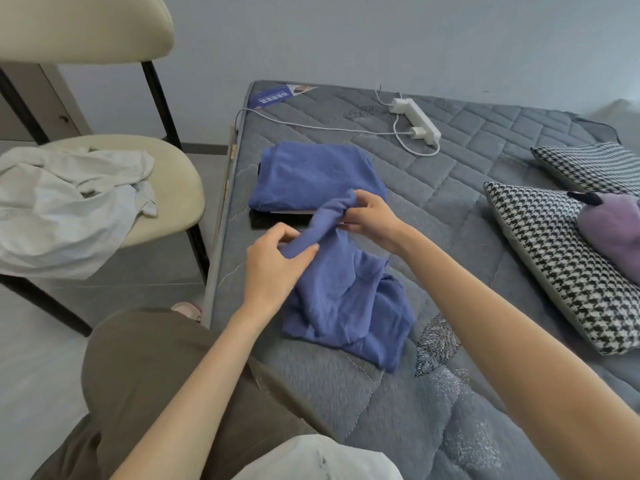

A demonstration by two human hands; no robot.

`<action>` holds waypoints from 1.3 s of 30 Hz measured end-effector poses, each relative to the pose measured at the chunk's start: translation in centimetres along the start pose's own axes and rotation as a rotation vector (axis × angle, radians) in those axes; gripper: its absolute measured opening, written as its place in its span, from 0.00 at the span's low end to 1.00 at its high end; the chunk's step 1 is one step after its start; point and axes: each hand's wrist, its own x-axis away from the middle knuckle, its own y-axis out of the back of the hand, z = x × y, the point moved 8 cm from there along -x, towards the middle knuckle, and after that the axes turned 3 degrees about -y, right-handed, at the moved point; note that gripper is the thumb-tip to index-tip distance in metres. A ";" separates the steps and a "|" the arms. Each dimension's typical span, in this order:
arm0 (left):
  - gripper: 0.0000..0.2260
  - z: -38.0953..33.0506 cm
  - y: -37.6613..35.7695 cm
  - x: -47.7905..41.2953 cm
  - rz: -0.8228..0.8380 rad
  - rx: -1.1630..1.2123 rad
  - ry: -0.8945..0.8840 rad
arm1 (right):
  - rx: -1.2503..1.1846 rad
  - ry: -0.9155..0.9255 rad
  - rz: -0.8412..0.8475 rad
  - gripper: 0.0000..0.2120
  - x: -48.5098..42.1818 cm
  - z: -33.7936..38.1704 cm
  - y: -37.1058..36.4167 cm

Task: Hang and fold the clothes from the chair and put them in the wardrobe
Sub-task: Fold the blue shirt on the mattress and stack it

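Observation:
A crumpled blue garment (349,306) lies on the grey quilted mattress (450,188) in front of me. My left hand (277,265) grips a bunched stretch of it, and my right hand (370,216) pinches the same stretch a little farther along, lifted off the bed. Behind my hands sits a folded blue garment (311,174) on top of a dark folded item (273,221). On the cream chair (176,188) to the left lies a rumpled white garment (65,202).
A white power strip (415,121) with a cable lies at the back of the mattress. Two houndstooth pillows (540,247) and a purple plush thing (613,233) sit at the right. My knee in olive trousers (156,368) is at the bed's edge.

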 end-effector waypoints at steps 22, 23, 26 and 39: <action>0.10 0.1 -12.7 6.8 0.263 -0.144 -0.191 | -0.042 -0.337 -0.538 0.20 9.7 -14.0 10.1; 0.12 0.5 -12.1 6.4 0.230 -0.233 -0.209 | 0.016 -0.322 -0.557 0.21 10.0 -13.9 9.9; 0.20 3.3 -13.5 6.3 0.490 -0.538 -0.191 | 0.081 -0.264 -0.621 0.22 10.9 -13.8 9.6; 0.26 7.5 -13.8 8.0 0.622 -0.504 -0.135 | 1.123 0.196 -0.384 0.29 10.0 -11.4 2.5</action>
